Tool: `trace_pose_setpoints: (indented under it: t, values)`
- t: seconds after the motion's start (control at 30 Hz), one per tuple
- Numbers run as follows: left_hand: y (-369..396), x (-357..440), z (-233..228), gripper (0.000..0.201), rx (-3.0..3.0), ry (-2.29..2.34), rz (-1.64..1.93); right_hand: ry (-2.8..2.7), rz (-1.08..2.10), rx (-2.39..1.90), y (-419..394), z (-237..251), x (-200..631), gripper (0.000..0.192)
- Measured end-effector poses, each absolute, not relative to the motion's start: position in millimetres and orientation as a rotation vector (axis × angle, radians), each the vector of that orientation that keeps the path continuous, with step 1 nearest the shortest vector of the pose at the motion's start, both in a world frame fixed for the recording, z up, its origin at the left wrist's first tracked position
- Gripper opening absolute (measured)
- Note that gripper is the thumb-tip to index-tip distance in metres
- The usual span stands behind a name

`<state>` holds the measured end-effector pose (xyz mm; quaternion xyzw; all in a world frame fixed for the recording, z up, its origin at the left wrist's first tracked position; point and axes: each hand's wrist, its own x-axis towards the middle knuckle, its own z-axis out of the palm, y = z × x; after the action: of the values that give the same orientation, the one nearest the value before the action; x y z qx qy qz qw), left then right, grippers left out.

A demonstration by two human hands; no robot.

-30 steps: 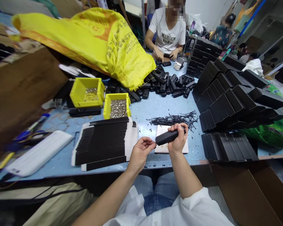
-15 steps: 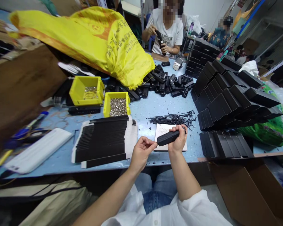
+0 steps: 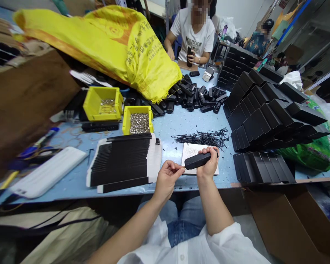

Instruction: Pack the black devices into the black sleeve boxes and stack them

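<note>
Right hand: my right hand (image 3: 208, 163) is wrapped round a black ribbed handle (image 3: 197, 160), fingers curled over the top, thumb beneath. I hold it level, above the near edge of the table.
Left hand: my left hand (image 3: 167, 179) is pinched shut, thumb against fingertips, right at the handle's left end. There may be something tiny in the pinch; I cannot tell what.
Handle: long, dark and textured. It hangs over a white card (image 3: 190, 151) lying flat on the blue table (image 3: 176, 128).
Pins: a loose heap of thin black pins (image 3: 202, 138) lies just beyond the card, with stray bits scattered about it.
Left of the card: a fanned row of flat black sleeves (image 3: 121, 161) on white backing.
Yellow bins: one yellow bin (image 3: 137, 121) full of small silver parts sits behind the sleeves; a second yellow bin (image 3: 102, 103) stands left of it, nearly bare.
Right side: stacked black boxes (image 3: 266, 113) in leaning rows, with another flat row near the table edge.
Far table: a pile of black handles (image 3: 195, 96) beside a big yellow sack (image 3: 112, 44).
Across from me: a person in a white shirt (image 3: 194, 36) holds a dark piece upright in both hands.
Floor, right: an open cardboard carton (image 3: 291, 227).
</note>
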<state>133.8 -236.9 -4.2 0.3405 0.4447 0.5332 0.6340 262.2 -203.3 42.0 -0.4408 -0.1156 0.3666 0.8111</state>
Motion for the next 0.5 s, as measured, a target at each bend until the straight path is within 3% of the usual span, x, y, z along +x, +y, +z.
trace_pose_setpoints:
  t: [0.5]
  values:
    - [-256.7,129.8,-6.5,0.021,0.967,1.25,1.28,-0.186,0.852,-0.959,-210.7,38.2,243.0,0.029]
